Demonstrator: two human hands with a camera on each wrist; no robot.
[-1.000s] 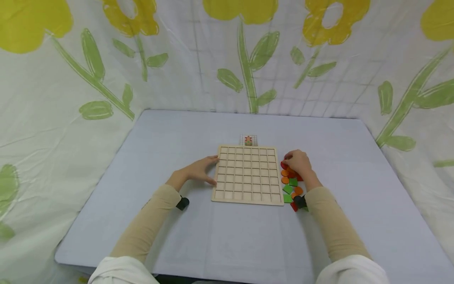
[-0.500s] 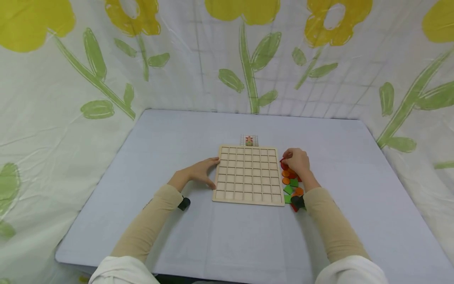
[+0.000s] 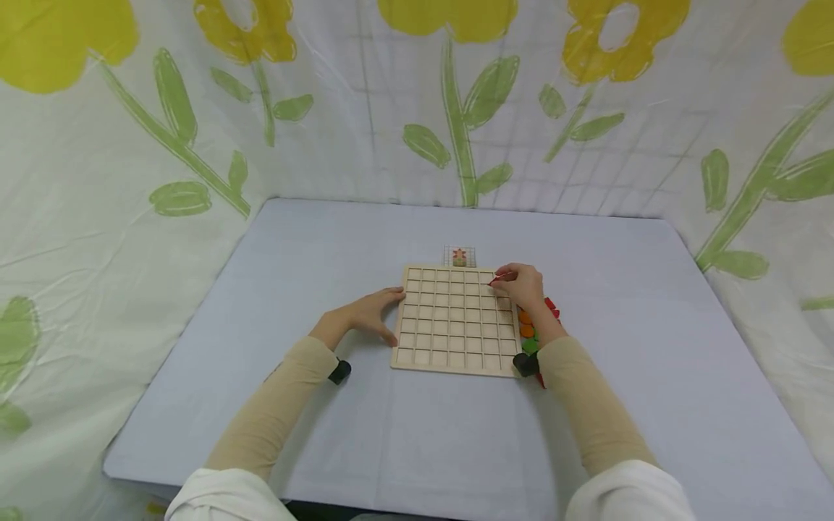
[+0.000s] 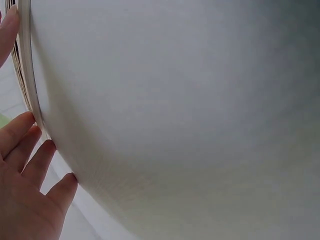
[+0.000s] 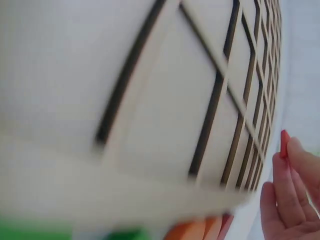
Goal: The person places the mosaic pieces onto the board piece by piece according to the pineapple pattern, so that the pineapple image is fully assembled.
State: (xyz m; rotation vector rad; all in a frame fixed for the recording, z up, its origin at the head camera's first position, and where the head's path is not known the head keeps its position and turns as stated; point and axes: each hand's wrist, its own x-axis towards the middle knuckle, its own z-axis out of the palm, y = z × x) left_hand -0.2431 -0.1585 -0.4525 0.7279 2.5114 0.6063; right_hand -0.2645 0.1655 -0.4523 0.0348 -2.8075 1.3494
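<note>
A square wooden grid board [image 3: 439, 315] lies flat on the table. My left hand [image 3: 363, 315] touches its left edge, thumb and fingers spread apart. In the left wrist view, the fingertips of the left hand [image 4: 31, 182] rest along the board's side [image 4: 26, 60]. Over the top right part of the grid, my right hand [image 3: 525, 291] pinches a thin red tile [image 3: 499, 278] between thumb and fingers. That red tile [image 5: 284, 142] appears edge-on in the right wrist view, so its full outline is hard to make out. The board's squares that show hold no tiles.
Loose orange tiles [image 3: 525, 330], green tiles [image 3: 530, 346] and red tiles [image 3: 552, 306] lie right of the board, partly hidden by the right arm. A small grid card with a coloured picture [image 3: 459, 257] lies behind the board. The table [image 3: 313, 449] has a pale cover.
My right hand has lifted the red tile from the pile and moved left, over the board's top right area. The left hand has stayed at the board's left edge.
</note>
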